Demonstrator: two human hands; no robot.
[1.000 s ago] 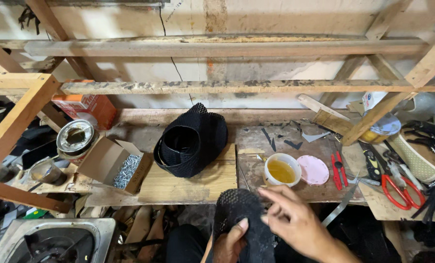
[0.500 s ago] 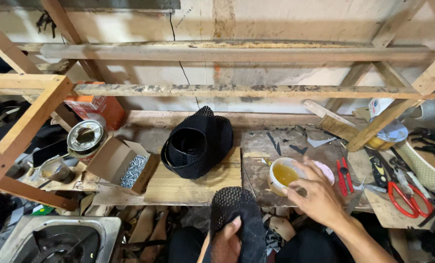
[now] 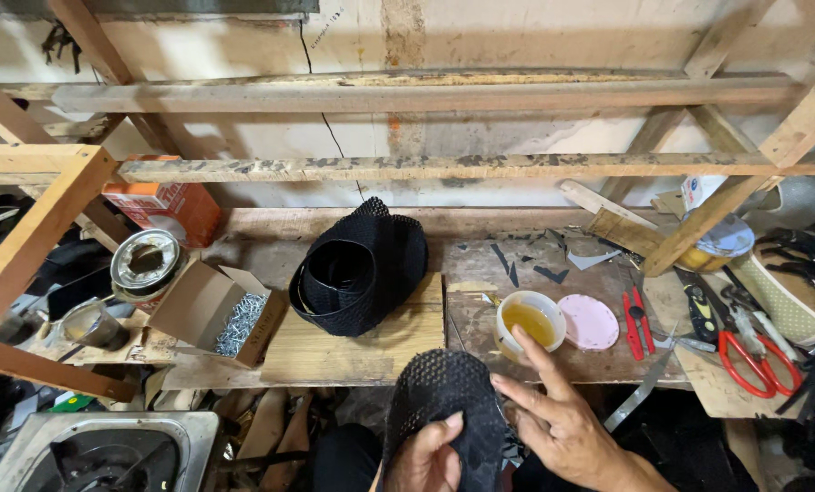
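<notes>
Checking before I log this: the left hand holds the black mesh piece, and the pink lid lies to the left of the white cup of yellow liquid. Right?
Not quite. In the head view the pink lid lies to the right of the white cup, not the left. The left hand does hold the black mesh piece.

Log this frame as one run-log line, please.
left hand: grips black mesh piece | right hand: open, beside mesh, forefinger toward cup of yellow liquid | bench: pink lid, mesh roll

Left hand (image 3: 430,451) clenched, right hand (image 3: 553,421) spread.
</notes>
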